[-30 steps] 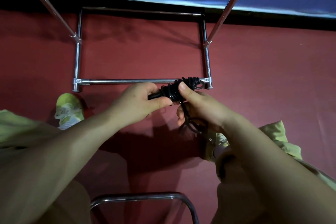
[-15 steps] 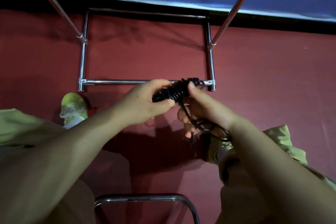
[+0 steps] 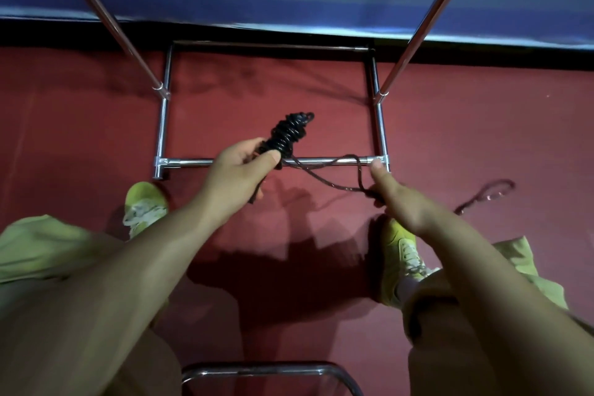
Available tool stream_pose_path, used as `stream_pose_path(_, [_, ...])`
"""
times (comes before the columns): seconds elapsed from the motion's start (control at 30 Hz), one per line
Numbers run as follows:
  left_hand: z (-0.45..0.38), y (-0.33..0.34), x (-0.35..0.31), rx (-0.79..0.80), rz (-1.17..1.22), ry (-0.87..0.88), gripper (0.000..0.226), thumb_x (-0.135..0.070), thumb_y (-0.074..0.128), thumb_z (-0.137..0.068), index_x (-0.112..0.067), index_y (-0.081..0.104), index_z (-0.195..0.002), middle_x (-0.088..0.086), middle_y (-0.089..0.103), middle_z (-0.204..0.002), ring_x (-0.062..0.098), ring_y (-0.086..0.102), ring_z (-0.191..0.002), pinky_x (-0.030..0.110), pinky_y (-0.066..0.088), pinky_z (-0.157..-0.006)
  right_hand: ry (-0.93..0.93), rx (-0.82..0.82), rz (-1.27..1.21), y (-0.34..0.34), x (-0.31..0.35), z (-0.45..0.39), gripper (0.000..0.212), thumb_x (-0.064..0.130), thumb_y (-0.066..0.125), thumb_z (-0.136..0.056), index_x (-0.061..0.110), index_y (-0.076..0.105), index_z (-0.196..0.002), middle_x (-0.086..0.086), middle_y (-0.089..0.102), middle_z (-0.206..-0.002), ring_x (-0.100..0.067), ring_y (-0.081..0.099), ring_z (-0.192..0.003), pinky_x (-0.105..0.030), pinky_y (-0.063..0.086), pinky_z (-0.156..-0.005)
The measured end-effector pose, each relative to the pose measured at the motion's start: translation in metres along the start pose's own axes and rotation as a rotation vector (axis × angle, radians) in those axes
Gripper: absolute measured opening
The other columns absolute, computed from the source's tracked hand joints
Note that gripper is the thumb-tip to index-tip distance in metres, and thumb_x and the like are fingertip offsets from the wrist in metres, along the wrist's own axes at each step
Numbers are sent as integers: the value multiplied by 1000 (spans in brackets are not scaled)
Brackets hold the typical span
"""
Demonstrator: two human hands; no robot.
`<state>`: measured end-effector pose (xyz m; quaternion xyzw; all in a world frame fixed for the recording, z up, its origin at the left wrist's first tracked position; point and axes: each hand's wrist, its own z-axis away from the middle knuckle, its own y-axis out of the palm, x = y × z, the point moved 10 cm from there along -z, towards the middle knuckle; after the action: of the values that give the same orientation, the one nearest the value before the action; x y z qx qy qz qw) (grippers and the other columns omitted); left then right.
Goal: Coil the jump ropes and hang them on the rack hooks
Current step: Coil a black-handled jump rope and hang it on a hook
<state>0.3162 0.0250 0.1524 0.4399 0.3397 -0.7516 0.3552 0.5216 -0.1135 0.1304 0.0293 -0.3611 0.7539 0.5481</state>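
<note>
A black jump rope bundle, wound tight round its handles, sticks up out of my left hand, which grips its lower end. A loose strand of the same rope runs from the bundle to my right hand, which holds it with curled fingers and the thumb stretched forward. Both hands hover over the front bar of the chrome rack base. No hooks are in view.
The rack's two slanted uprights rise left and right of the base on a red floor. A loop of rope or its shadow lies on the floor at the right. My yellow shoes stand close; a chrome curved bar is below.
My hands have moved apart. The right hand let go of the bundle and drew a strand out to the right; the left hand tilted the bundle upward.
</note>
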Motion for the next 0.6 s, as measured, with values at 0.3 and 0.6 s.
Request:
stream_pose_path(0.3, [10,37,-1,157,17,4,14,-32,53,-75,-23,64,-75,-9,43,-45,11,41,-37,17,31,-40,-478,-145,-146,-6,68,32,45,37,43,-100,14,49,-138,1,46,-143,-7,37,-133,-20,24,-109])
stream_pose_path(0.6, [27,63,-5,343,402,-126,24,-43,62,-60,-25,69,-74,-3,48,-53,10,41,-37,21,37,-43,-447,210,-388,31,70,37,22,34,43,-98,42,44,-119,37,44,-115,33,41,-100,7,27,-86])
